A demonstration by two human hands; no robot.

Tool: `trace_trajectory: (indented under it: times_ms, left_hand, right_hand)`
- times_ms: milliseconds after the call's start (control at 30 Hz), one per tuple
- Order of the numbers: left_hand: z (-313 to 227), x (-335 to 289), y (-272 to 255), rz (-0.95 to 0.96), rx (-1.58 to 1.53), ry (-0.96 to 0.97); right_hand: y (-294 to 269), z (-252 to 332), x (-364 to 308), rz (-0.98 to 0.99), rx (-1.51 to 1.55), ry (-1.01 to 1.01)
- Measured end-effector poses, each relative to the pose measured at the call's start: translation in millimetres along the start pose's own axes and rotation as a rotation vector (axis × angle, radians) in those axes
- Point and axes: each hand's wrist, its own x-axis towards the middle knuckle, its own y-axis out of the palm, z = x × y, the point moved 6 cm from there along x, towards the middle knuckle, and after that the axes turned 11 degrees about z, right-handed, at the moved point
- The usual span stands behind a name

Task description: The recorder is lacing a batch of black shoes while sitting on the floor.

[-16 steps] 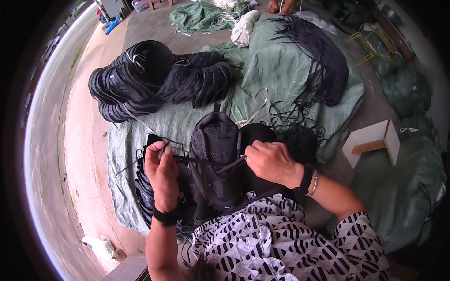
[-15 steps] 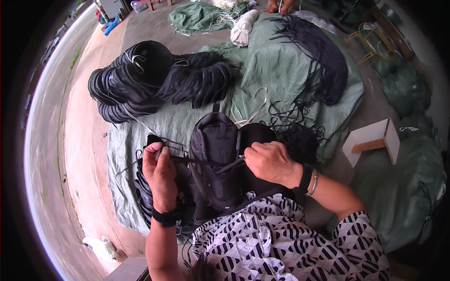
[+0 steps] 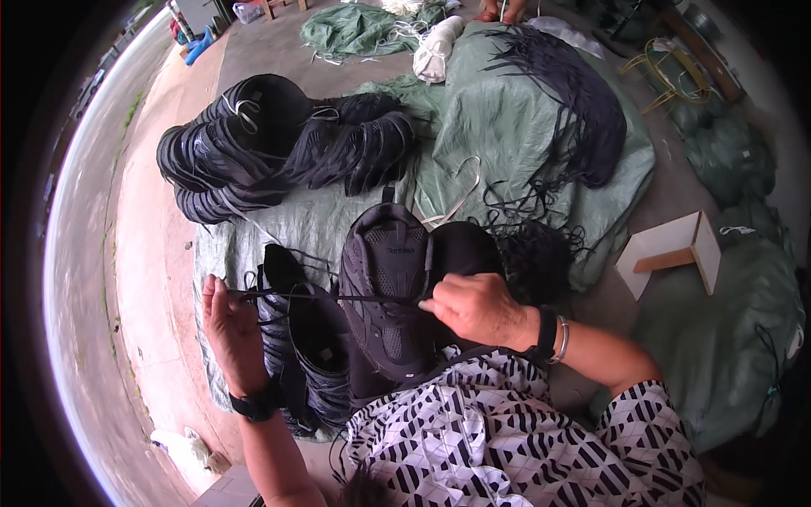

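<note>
A black shoe upper [image 3: 384, 279] lies across my lap, its padded tongue pointing away from me. My left hand [image 3: 231, 334] is closed in a pinch on a black shoelace [image 3: 338, 297], left of the upper. The lace runs taut from there across to the upper's eyelet area. Close against the upper's right side, my right hand [image 3: 473, 311] is closed too, fingertips pinched at the lace near the eyelets; the exact grip is partly hidden by the fingers. Beneath my left forearm, several more dark uppers [image 3: 317, 363] are stacked together.
Bundled black uppers [image 3: 245, 160] sit ahead on green sheeting [image 3: 321, 224]. A pile of black laces [image 3: 583, 110] drapes over a green-covered heap [image 3: 481, 118]. To the right are an angled white board piece [image 3: 672, 245] and green sacks [image 3: 718, 338]. Another person's hands [image 3: 500, 12] show at the far edge.
My left hand has moved left and slightly toward me, drawing the lace out straight. My right hand has shifted slightly nearer, staying beside the upper.
</note>
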Motion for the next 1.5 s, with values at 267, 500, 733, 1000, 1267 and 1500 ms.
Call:
trace_trajectory:
  times_ms: [267,500,733,1000,1267,1500]
  left_hand:
    - [1,-3,-3,0.016,0.051,-0.027]
    - [43,5,-66,-0.089,0.375,-0.133]
    - [58,-20,-1,0.075,1.011,0.067]
    - [85,-66,118,0.471,1.074,-0.002]
    - [76,-60,100,0.339,0.731,-0.054]
    - [71,-56,89,0.306,0.605,-0.112]
  right_hand:
    - [-9,-29,1,0.183,0.432,0.18]
    - [1,-59,-35,0.365,1.311,0.72]
    - [-15,-183,-141,0.015,0.749,1.081]
    - [-25,-127,-59,-0.049,0.547,0.603]
    - [-3,-10,1,0.155,0.295,0.19]
    - [-22,-60,-45,0.314,1.654,0.514]
